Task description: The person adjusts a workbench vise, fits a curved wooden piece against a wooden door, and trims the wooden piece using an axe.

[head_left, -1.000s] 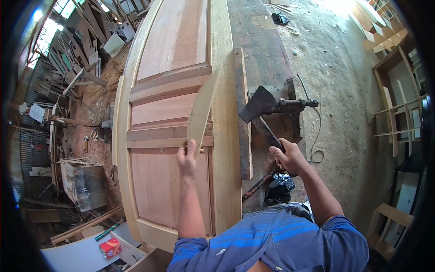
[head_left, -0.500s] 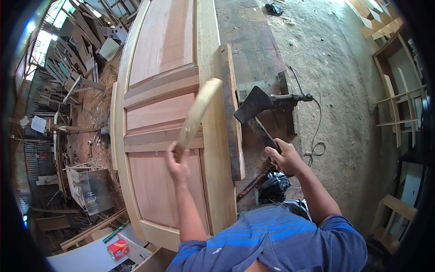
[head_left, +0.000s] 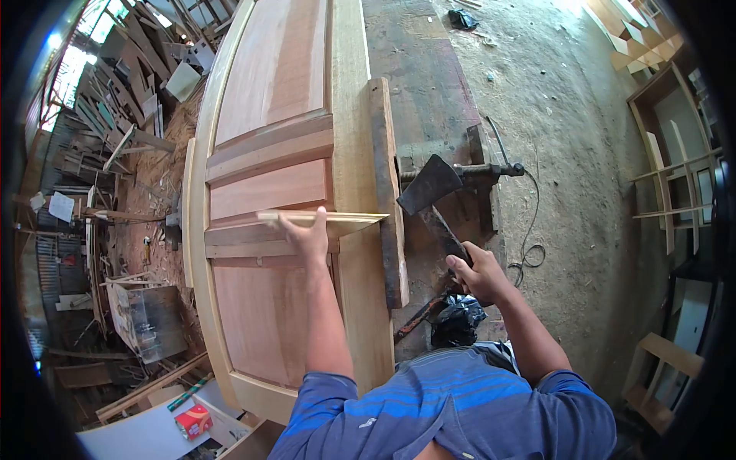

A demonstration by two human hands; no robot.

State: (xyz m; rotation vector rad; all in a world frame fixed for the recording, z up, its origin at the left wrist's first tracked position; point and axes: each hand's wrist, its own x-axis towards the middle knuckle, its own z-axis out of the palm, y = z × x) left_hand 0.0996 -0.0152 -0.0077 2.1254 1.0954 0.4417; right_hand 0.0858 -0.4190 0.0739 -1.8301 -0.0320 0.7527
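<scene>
My left hand (head_left: 308,236) grips a thin pale strip of wood (head_left: 341,220) by its left end, above the middle of a panelled wooden door (head_left: 268,284). The strip lies crosswise, and its pointed right end reaches a dark wooden board (head_left: 389,192) along the door's right edge. My right hand (head_left: 479,272) is closed around the handle of a hatchet (head_left: 433,184). Its broad dark blade is raised to the right of the board, close to the strip's tip but apart from it.
A metal clamp (head_left: 491,170) sits at the workbench's (head_left: 422,61) right side, with a cable (head_left: 533,222) hanging beside it. A black plastic bag (head_left: 458,320) lies near my waist. A red box (head_left: 193,422) rests at lower left; wooden frames (head_left: 675,153) stand at right.
My left hand has turned the wooden strip from a steep upward slant to nearly level, its tip now pointing right towards the hatchet. My right hand and the hatchet have barely moved.
</scene>
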